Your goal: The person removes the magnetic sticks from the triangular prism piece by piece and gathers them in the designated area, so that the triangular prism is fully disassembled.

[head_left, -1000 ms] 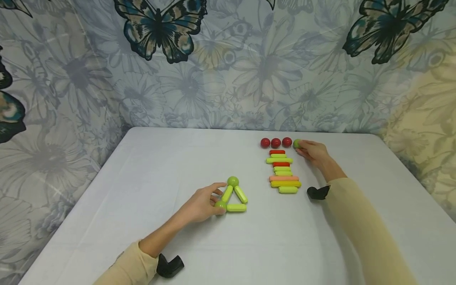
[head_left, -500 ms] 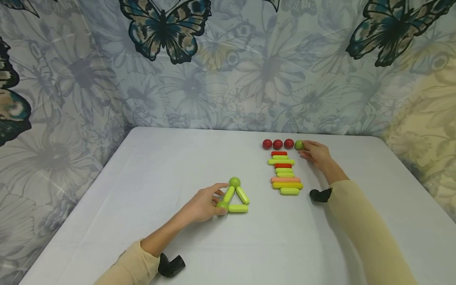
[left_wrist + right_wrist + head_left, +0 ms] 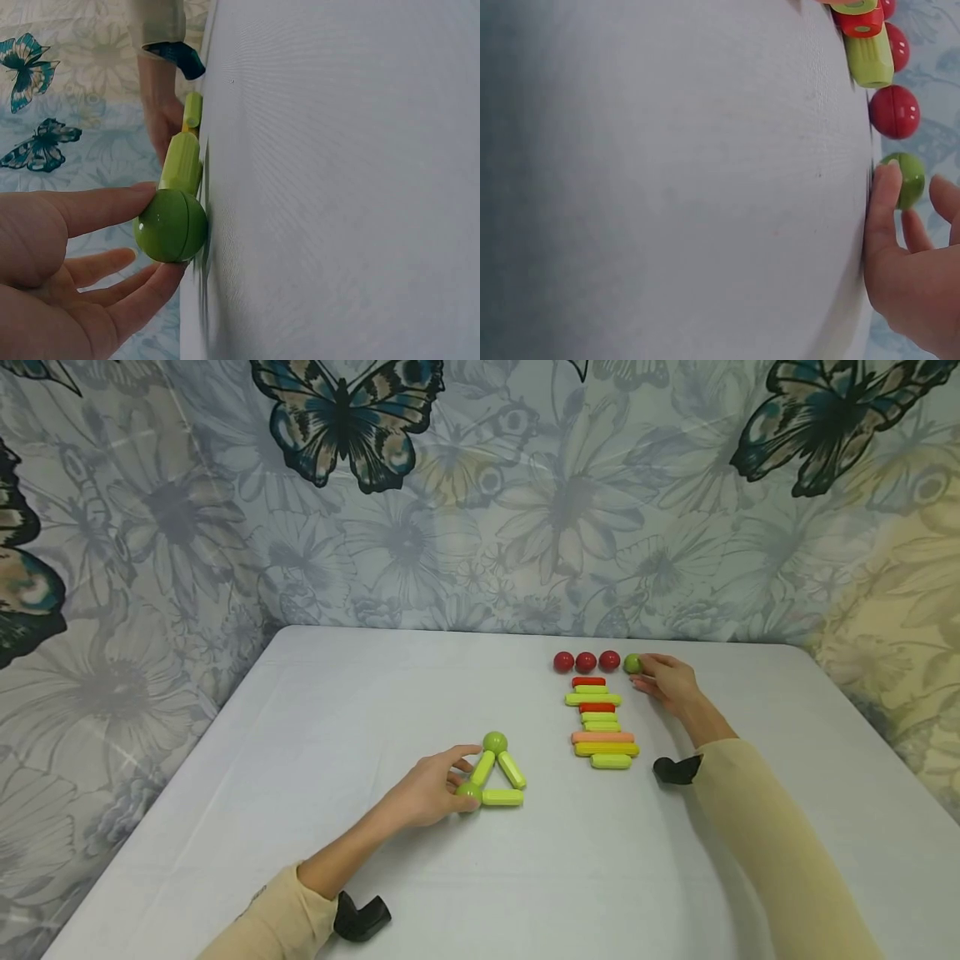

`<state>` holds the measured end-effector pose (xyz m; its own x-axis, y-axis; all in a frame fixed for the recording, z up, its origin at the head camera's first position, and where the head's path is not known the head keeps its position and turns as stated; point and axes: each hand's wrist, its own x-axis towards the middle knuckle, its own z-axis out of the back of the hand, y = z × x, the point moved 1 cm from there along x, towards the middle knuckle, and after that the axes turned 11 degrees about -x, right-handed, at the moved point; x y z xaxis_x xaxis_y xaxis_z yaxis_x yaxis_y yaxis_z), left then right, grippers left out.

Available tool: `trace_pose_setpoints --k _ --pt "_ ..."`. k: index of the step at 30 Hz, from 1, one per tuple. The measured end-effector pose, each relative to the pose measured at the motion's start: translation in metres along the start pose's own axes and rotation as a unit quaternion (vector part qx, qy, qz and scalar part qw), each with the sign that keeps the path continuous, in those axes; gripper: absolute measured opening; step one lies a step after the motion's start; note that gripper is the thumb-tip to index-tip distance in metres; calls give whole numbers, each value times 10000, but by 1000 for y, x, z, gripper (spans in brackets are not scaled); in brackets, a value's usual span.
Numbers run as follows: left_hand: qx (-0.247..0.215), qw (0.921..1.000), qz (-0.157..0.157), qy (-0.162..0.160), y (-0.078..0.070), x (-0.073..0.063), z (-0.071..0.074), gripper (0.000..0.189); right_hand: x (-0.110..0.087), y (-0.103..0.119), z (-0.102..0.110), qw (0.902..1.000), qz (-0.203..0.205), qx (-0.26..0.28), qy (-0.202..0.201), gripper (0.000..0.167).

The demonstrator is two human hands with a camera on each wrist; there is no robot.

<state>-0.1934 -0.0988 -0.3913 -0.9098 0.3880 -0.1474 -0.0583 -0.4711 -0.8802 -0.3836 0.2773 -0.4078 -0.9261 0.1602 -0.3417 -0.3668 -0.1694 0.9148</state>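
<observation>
"So, where is the left hand (image 3: pixel 427 789)?"

"At nine o'clock of that little triangle (image 3: pixel 512 770). It pinches the green corner ball (image 3: pixel 171 226), fingers on opposite sides, parted only as wide as the ball. That ball makes the triangle's eight o'clock."

"And the rest of the shape?"

"Three light-green sticks (image 3: pixel 502 797) on the table (image 3: pixel 360 710), with a green top ball (image 3: pixel 495 742) at twelve o'clock, close by one of the left fingertips. Two sticks bring their ends near each other at four o'clock."

"What about the right hand (image 3: pixel 671 685)?"

"It's farther off, between one and two o'clock from the triangle. Its fingers curl round the green end ball (image 3: pixel 632 663), set little wider than the ball itself. One fingertip lies against it, another stands just beside it; how firm the hold is, I can't tell."

"Where does that ball lie?"

"At three o'clock of a row of three red balls (image 3: pixel 586 662), a narrow gap from the nearest."

"And toward six o'clock from those?"

"A column of sticks (image 3: pixel 599 717), red, green, peach and yellow, laid side by side, some longer than others. Behind everything, at twelve, hangs a butterfly-patterned backdrop (image 3: pixel 405 543)."
</observation>
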Motion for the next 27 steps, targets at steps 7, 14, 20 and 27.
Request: trace_pose_setpoints --k 7,14,20,27 --pt "-22 10000 -6 9 1 1 -1 70 -1 -2 2 10000 -53 56 -11 63" --pt "-27 10000 -22 20 3 1 -1 70 -12 0 3 9992 126 309 -217 63" --pt "-26 10000 -26 34 2 2 -1 70 -32 9 1 9910 797 620 -878 45" --pt "-13 10000 22 15 3 2 2 70 -77 25 -13 9825 1709 729 -103 44"
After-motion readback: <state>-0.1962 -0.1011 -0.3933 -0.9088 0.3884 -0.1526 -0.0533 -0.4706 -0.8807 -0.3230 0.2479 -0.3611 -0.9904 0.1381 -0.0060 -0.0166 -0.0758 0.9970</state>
